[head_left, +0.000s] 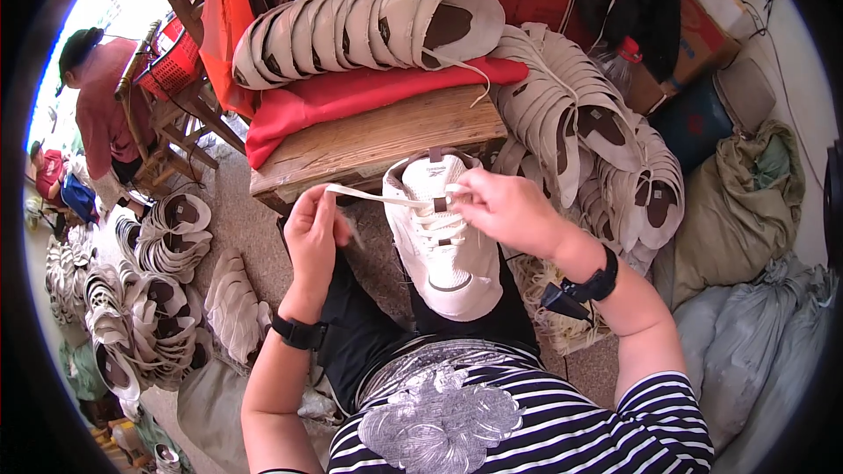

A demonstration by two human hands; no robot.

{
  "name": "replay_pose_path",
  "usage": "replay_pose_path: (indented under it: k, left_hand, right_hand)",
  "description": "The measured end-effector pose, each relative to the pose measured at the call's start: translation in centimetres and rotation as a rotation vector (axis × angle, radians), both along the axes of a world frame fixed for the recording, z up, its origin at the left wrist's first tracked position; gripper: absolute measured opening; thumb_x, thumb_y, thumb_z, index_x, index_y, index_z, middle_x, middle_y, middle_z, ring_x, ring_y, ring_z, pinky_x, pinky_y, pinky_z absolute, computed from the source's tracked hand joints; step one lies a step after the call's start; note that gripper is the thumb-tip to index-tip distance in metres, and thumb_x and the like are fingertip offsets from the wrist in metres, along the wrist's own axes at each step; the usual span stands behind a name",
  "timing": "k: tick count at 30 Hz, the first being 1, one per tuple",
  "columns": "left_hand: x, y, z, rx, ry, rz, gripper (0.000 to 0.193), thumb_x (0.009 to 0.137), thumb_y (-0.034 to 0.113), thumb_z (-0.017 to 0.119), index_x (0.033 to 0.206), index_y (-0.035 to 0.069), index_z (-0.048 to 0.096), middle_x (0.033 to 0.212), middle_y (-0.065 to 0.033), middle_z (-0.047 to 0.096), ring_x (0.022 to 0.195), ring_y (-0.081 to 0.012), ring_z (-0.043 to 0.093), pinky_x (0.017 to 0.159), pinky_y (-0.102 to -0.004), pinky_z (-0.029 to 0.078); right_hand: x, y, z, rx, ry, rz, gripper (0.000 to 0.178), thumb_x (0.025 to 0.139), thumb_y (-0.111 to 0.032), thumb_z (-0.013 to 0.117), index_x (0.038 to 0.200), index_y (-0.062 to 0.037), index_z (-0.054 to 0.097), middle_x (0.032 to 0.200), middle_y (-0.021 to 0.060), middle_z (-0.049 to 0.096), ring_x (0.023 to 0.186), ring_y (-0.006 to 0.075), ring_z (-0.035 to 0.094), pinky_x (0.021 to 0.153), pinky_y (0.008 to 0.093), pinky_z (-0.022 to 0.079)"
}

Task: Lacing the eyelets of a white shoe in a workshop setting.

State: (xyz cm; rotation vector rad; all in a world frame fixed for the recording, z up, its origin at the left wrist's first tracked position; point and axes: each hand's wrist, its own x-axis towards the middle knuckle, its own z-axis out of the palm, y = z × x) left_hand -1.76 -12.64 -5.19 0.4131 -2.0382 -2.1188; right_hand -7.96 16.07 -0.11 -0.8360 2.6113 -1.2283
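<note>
A cream shoe upper (411, 250) rests against my lap with its toe toward me and its tongue at the wooden bench. White lace crosses its front in several rows. My left hand (313, 230) pinches one lace end (373, 197), which stretches taut from the upper's left side. At the right side near the tongue, my right hand (500, 202) has its fingers closed on the lace close to the eyelets. Both wrists wear black bands.
Nested shoe uppers (369, 26) lie on a red cloth (307, 114) over the wooden bench (378, 136). More uppers (571, 88) lean at its right; others (149, 307) pile on the floor at left. Sacks (738, 211) stand at right. A person (105, 105) sits at far left.
</note>
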Motion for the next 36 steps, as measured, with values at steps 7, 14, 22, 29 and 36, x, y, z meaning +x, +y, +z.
replay_pose_path:
  k: [7,14,22,29,36]
  left_hand:
    - [-1.1,3.8,4.6,0.674,0.306,-0.083,0.024,0.101,0.018,0.048,0.117,0.002,0.053,0.112,-0.0178,0.065,0.107,-0.0270,0.063,0.099,-0.0386,0.048]
    - [-0.5,3.3,4.9,0.827,0.218,-0.113,0.019,0.099,0.014,0.048,0.114,0.004,0.055,0.074,-0.0017,0.054,0.067,-0.0117,0.052,0.078,-0.0301,0.049]
    - [0.3,-2.2,5.1,0.371,0.154,-0.150,0.014,0.096,0.007,0.050,0.106,0.003,0.059,0.061,0.0049,0.040,0.050,-0.0052,0.035,0.049,-0.0225,0.033]
    - [-3.8,-4.1,6.3,0.386,0.214,-0.124,0.016,0.096,0.006,0.048,0.108,0.003,0.059,0.059,0.0036,0.040,0.049,-0.0061,0.034,0.050,-0.0234,0.033]
    - [-2.1,-9.0,5.4,0.523,0.113,0.023,0.020,0.096,0.008,0.049,0.114,0.005,0.058,0.059,0.0039,0.039,0.050,-0.0064,0.033,0.050,-0.0236,0.031]
  right_hand:
    - [-1.2,-2.1,0.2,0.356,0.252,0.113,0.020,0.081,-0.022,0.066,0.088,-0.0048,0.058,0.074,0.0163,0.065,0.069,0.0365,0.065,0.062,0.0466,0.051]
    - [0.4,-2.3,-1.0,0.190,0.332,-0.203,0.018,0.077,-0.016,0.064,0.088,-0.0077,0.054,0.073,0.0140,0.063,0.067,0.0358,0.064,0.058,0.0452,0.049]
    - [1.1,-2.7,-3.5,0.049,0.493,-0.161,0.018,0.079,-0.013,0.066,0.086,-0.0089,0.050,0.074,0.0126,0.062,0.068,0.0355,0.063,0.057,0.0434,0.049]
    - [0.8,1.8,-5.2,-0.413,-0.257,-0.054,0.013,0.095,-0.016,0.064,0.096,-0.0045,0.059,0.084,-0.0050,0.056,0.074,0.0013,0.050,0.063,0.0183,0.042]
    - [1.2,9.2,-4.3,-0.364,-0.416,-0.114,0.015,0.098,-0.018,0.058,0.092,-0.0058,0.064,0.079,-0.0080,0.056,0.070,0.0010,0.045,0.063,0.0184,0.037]
